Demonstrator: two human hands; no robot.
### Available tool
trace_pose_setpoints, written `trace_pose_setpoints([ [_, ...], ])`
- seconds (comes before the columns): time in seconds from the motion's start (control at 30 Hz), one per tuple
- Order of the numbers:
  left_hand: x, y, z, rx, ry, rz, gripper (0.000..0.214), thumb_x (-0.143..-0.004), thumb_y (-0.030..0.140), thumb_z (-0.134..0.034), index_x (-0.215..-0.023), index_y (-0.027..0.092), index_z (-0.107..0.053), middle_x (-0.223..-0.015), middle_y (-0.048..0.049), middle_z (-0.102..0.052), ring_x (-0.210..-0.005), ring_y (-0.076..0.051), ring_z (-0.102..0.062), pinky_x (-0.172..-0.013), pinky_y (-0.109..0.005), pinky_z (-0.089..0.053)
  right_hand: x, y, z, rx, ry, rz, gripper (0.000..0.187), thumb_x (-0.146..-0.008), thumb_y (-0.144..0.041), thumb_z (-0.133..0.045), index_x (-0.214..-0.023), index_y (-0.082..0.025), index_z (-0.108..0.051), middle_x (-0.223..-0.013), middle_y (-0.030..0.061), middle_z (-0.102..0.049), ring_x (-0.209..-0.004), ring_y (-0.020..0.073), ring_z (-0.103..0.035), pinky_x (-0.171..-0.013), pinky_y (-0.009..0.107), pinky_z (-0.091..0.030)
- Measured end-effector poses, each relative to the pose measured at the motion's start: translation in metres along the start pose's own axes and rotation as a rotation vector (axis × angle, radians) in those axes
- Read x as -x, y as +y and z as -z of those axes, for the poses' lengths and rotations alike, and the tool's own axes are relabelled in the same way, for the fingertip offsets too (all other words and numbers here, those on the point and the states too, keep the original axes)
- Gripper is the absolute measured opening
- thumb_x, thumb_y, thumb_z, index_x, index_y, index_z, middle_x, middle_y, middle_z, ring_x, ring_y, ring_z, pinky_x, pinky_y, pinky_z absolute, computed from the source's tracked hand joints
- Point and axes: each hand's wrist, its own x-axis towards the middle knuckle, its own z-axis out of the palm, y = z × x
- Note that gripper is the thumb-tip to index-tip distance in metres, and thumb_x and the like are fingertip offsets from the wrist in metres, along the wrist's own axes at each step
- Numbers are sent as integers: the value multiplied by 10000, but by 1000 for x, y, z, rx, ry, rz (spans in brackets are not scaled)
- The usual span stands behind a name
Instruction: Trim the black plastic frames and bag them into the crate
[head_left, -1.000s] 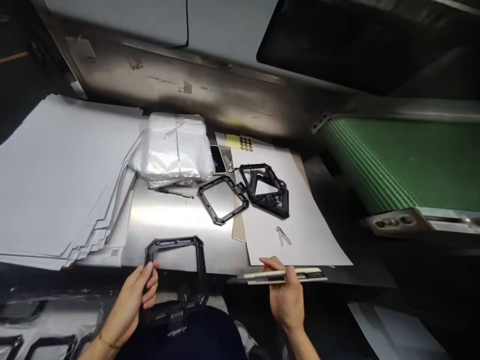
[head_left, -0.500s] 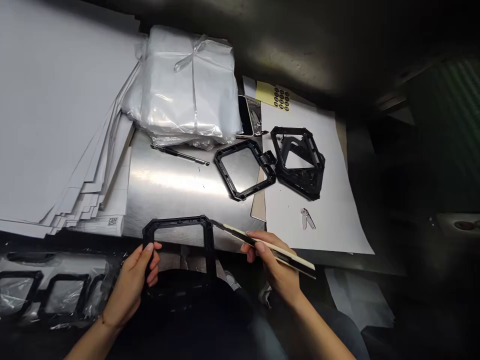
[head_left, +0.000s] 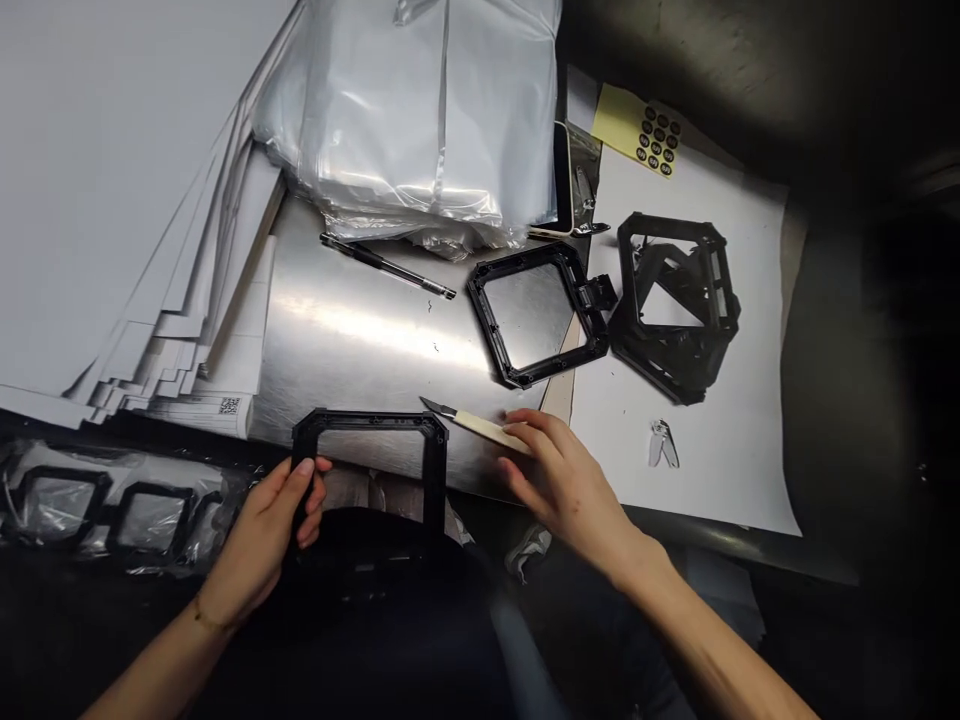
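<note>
My left hand [head_left: 274, 515] is closed around the left side of a black plastic frame [head_left: 379, 420], held upright near the table's front edge. Its lower part blends into dark clothing. My right hand [head_left: 566, 475] has its fingers apart over the handle of a craft knife [head_left: 491, 430]. The knife's cream handle lies low at the table's edge, with its pointed blade aimed left just above the held frame's right corner. Part of the handle is hidden by my fingers. Beyond it, another black frame [head_left: 495, 320] with a hinged clip rests on the table.
More black frames [head_left: 675, 345] are piled on white paper [head_left: 735, 430], near nail clippers [head_left: 662, 443] and a yellow sticker sheet [head_left: 622, 115]. A pen [head_left: 386, 265] lies before bundled plastic bags [head_left: 412, 130]. Paper stacks [head_left: 120, 200] stand left; bagged frames [head_left: 105, 510] sit below them.
My right hand has loosened its grip and spread its fingers, with the knife lowered to the table's edge. My left hand still holds the frame. The view has shifted closer.
</note>
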Motion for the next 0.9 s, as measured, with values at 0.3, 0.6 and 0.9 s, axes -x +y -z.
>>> trace_pose_setpoints([
  [0.3, -3, 0, 1, 9, 23, 21, 220, -749, 375, -473, -788, 167, -534, -507, 69, -361, -364, -46, -279, -333, -181, -254, -31, -8, -6, 143, 101, -28, 201, -796, -108, -293, -860, -97, -484, -721, 76, -521, -571, 140, -464, -484, 253, -380],
  [0.6, -3, 1, 0, -17, 64, 31, 210, -704, 370, -529, -747, 166, -543, -489, 78, -338, -352, -35, -267, -316, -158, -238, -34, -27, 28, 449, -236, 239, 244, -798, -117, -370, -1004, -154, -496, -561, -3, -475, -449, 119, -385, -395, 266, -160],
  [0.9, -5, 3, -2, -41, 92, 61, 175, -703, 351, -532, -724, 178, -555, -477, 75, -348, -350, -38, -276, -316, -155, -251, -50, -32, 21, 528, -265, 358, 364, -705, -31, -386, -1032, -143, -499, -563, 8, -473, -445, 134, -403, -366, 260, -103],
])
